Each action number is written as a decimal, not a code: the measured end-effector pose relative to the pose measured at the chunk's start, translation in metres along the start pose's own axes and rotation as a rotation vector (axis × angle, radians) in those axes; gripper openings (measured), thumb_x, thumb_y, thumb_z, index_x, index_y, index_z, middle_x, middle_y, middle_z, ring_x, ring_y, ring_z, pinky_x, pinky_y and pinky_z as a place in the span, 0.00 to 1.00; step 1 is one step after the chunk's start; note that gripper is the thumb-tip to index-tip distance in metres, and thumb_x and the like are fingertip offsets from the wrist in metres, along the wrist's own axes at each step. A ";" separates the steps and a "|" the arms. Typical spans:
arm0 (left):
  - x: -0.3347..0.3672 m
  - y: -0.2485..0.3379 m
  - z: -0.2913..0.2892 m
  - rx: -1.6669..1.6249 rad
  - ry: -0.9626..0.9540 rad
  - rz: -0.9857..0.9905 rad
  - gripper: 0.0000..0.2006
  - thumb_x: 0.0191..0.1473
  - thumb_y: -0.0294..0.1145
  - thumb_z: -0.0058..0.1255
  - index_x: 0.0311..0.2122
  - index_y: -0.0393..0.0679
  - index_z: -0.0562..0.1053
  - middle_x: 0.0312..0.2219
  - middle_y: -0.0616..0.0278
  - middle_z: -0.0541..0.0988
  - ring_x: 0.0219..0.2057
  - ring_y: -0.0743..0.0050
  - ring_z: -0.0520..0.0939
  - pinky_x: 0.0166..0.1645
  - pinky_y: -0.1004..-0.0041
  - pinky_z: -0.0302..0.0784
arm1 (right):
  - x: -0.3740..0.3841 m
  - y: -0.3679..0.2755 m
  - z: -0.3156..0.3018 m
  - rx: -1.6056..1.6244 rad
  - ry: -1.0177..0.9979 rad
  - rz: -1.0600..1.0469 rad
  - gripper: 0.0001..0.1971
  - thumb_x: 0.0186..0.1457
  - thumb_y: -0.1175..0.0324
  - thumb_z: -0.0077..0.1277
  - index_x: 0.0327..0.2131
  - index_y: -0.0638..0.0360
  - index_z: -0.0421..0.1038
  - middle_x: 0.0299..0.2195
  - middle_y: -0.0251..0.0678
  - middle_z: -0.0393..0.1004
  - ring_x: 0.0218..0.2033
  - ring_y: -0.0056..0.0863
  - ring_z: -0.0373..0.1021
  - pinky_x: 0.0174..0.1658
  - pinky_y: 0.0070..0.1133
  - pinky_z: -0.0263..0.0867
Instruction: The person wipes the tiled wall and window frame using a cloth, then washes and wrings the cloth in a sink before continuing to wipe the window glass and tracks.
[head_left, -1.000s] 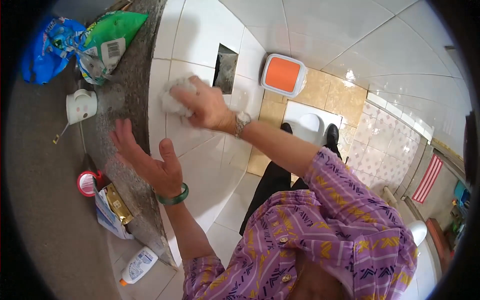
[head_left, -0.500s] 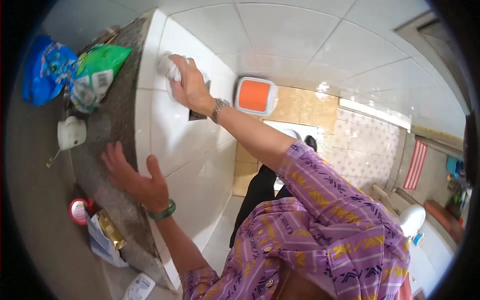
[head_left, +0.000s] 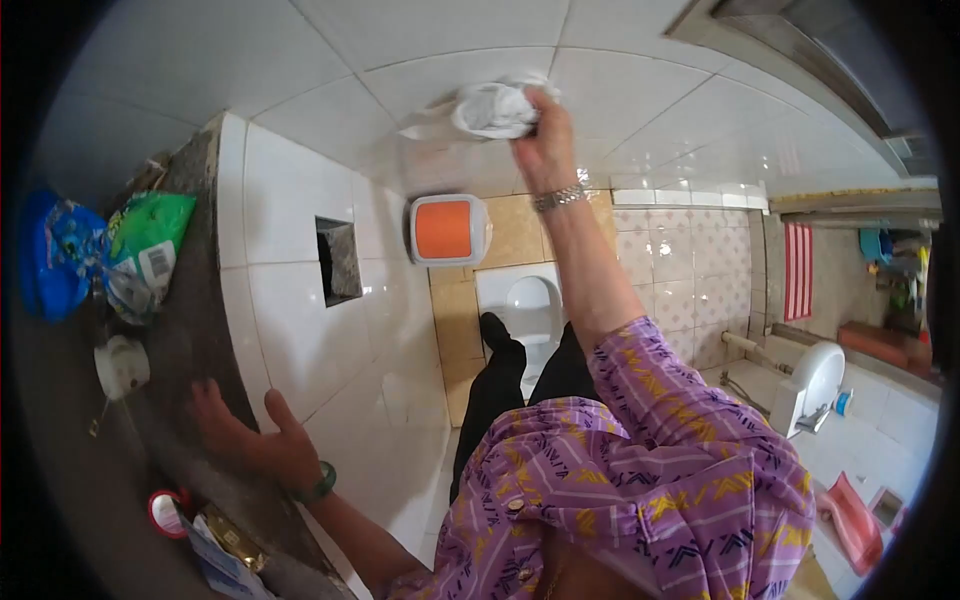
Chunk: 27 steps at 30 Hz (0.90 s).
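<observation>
My right hand (head_left: 548,145) grips a crumpled white cloth (head_left: 496,110) up against the tiled wall (head_left: 440,85). The cloth's outer edge looks smeared by motion. On the dark stone ledge (head_left: 190,350) at the left, my left hand (head_left: 262,440) rests with fingers spread and nothing in it. Near its fingertips stands a white roll-shaped object (head_left: 122,367). Beyond that lie a green bag (head_left: 150,245) and a blue bag (head_left: 60,255).
A square opening (head_left: 338,262) breaks the white tiles below the ledge. An orange-lidded bin (head_left: 443,231) stands in the far corner, beside a squat toilet (head_left: 535,308). At the right are a white washbasin (head_left: 817,380) and a pink plastic object (head_left: 850,525).
My right hand has carried the cloth from the tiles under the ledge, rightward onto the far wall. The square opening is now uncovered. My left hand stays by the ledge, fingers spread.
</observation>
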<state>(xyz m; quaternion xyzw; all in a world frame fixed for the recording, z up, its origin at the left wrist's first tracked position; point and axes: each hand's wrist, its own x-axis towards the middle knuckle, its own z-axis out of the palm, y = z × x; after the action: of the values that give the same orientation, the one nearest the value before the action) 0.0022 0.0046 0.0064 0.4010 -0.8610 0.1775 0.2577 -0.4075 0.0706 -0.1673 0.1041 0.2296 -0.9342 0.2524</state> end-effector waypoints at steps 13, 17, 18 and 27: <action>0.062 0.093 0.013 -0.476 0.218 0.244 0.21 0.56 0.33 0.47 0.53 0.33 0.64 0.56 0.47 0.64 0.59 0.49 0.62 0.61 0.55 0.56 | -0.055 0.003 0.083 -0.882 -0.149 -1.023 0.29 0.39 0.77 0.55 0.49 0.58 0.59 0.43 0.43 0.63 0.48 0.34 0.62 0.50 0.26 0.61; 0.111 0.167 0.030 -0.570 0.251 0.356 0.24 0.53 0.31 0.52 0.55 0.37 0.63 0.57 0.46 0.63 0.60 0.46 0.59 0.63 0.52 0.51 | -0.042 -0.024 0.081 -0.826 -0.185 -1.044 0.22 0.38 0.78 0.54 0.41 0.61 0.64 0.38 0.43 0.69 0.44 0.37 0.67 0.49 0.25 0.62; 0.119 0.178 0.030 -0.568 0.280 0.393 0.24 0.53 0.31 0.52 0.55 0.37 0.63 0.57 0.46 0.63 0.60 0.45 0.59 0.63 0.52 0.51 | -0.035 -0.039 0.074 -0.698 -0.096 -0.923 0.20 0.37 0.80 0.49 0.39 0.58 0.65 0.36 0.47 0.70 0.42 0.44 0.67 0.48 0.30 0.62; 0.202 0.302 0.035 -0.664 0.518 0.694 0.30 0.47 0.34 0.58 0.56 0.43 0.63 0.58 0.49 0.61 0.61 0.45 0.58 0.63 0.51 0.50 | 0.052 -0.275 -0.094 -0.456 0.708 -0.871 0.17 0.45 0.77 0.46 0.43 0.63 0.64 0.34 0.42 0.72 0.36 0.33 0.70 0.42 0.27 0.66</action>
<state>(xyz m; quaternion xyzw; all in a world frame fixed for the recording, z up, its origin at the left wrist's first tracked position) -0.3552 0.0515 0.0669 -0.0666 -0.8609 0.0635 0.5004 -0.5875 0.3042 -0.1618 0.2485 0.5156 -0.7874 -0.2290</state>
